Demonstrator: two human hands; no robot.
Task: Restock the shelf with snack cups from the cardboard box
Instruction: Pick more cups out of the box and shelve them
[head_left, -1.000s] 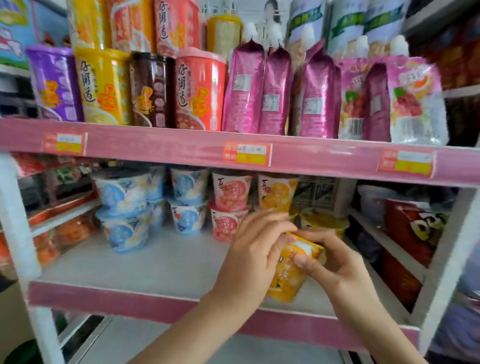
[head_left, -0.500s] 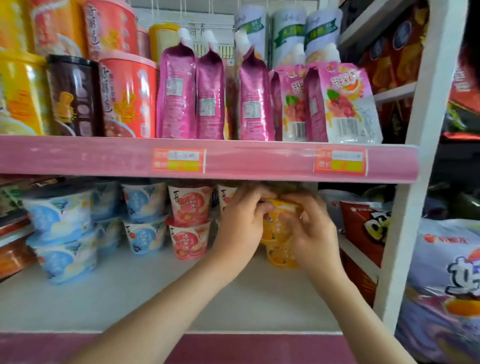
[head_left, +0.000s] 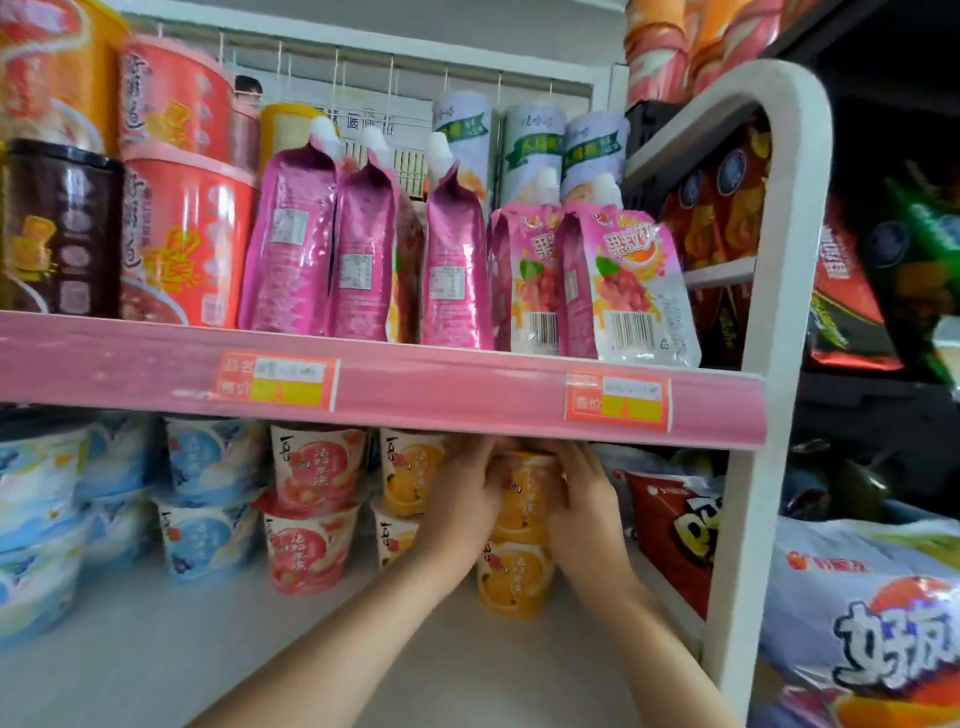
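Orange snack cup (head_left: 524, 499) gripped between both my hands, upright, on top of a second orange cup (head_left: 514, 582) towards the right end of the lower shelf (head_left: 156, 649); my hands cover part of the line where the two cups meet. My left hand (head_left: 462, 501) curls round the upper cup's left side and my right hand (head_left: 587, 499) curls round its right side. My fingertips and the cup's rim are hidden under the pink front edge of the upper shelf (head_left: 441, 402). Just to the left, behind my left hand, stands another stack of two orange cups (head_left: 410, 475). Beside that is a stack of two pink cups (head_left: 311, 509), and further left are stacks of blue cups (head_left: 208, 493), blurred at the frame edge. To the right of my right hand a red snack bag (head_left: 675, 525) leans near the white upright post (head_left: 763, 364) of the rack. Two orange price labels (head_left: 278, 382) are stuck on the pink shelf edge. On the upper shelf stand pink spouted pouches (head_left: 363, 249), with red tubs (head_left: 187, 239) and a dark brown tub (head_left: 57, 228) to their left. Beyond the post, at lower right, lies a large pale bag printed with an orange (head_left: 872, 613)
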